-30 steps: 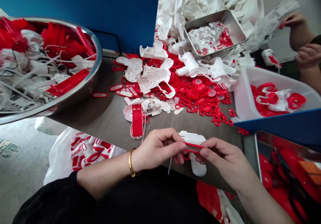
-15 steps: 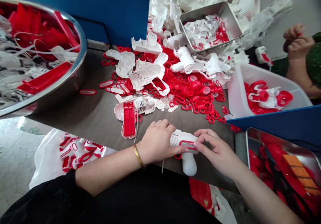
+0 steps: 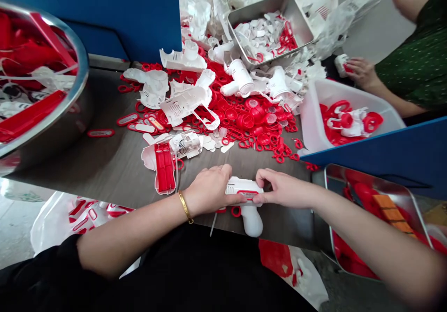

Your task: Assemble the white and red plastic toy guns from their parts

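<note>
A white toy gun (image 3: pixel 252 219) with a red trigger and a red-rimmed oval label lies at the table's front edge, its grip pointing toward me. My left hand (image 3: pixel 213 188) is wrapped over its left end, thumb along the near side. At the other end, my right hand (image 3: pixel 279 188) grips it between thumb and bent fingers. Left of my hands rests an opened gun shell (image 3: pixel 165 167) with a red inner part, a cable and exposed wiring. Farther back lie loose white shell halves (image 3: pixel 188 100) on a pile of small red parts (image 3: pixel 256 125).
A large steel bowl (image 3: pixel 83 70) of mixed parts stands at left. Behind the pile is a metal tray (image 3: pixel 303 32); a translucent bin (image 3: pixel 310 116) stands at right. Below it sits another metal tray (image 3: pixel 328 181). Across from me, a person's hand (image 3: pixel 361 72) holds a white-and-red part.
My right hand has shifted from the label onto the gun's right end, fingers now curled. The view has swung right. The other person's hands have come apart, one now on a white-and-red part.
</note>
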The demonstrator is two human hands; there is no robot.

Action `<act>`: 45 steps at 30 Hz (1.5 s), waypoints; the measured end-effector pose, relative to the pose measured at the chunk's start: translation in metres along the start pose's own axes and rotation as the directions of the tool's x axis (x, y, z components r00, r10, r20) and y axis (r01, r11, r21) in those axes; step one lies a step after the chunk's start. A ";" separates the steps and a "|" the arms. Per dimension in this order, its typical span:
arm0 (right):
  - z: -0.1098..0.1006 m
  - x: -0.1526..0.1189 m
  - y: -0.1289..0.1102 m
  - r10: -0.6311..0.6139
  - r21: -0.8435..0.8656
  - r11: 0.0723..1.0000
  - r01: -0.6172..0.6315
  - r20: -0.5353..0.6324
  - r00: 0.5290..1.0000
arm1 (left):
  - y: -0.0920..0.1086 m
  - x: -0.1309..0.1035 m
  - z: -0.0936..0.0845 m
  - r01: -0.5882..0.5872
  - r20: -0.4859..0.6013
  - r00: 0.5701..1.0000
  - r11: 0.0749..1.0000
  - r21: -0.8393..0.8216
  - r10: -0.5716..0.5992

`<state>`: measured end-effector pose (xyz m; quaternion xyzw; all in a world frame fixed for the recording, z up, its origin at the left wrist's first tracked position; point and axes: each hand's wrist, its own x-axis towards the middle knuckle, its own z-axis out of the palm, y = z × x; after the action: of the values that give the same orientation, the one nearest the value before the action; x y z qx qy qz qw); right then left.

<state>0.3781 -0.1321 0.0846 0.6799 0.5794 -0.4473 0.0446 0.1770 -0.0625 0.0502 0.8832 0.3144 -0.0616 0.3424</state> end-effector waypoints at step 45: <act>0.042 0.019 -0.011 0.020 0.369 0.916 0.157 -0.433 0.901 | -0.003 -0.032 0.009 -0.040 -0.168 0.984 0.988 0.152 0.065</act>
<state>0.3447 -0.1387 0.0524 0.7348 0.4966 -0.3960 -0.2379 0.1511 -0.0832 0.0517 0.9163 0.3140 0.0010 0.2488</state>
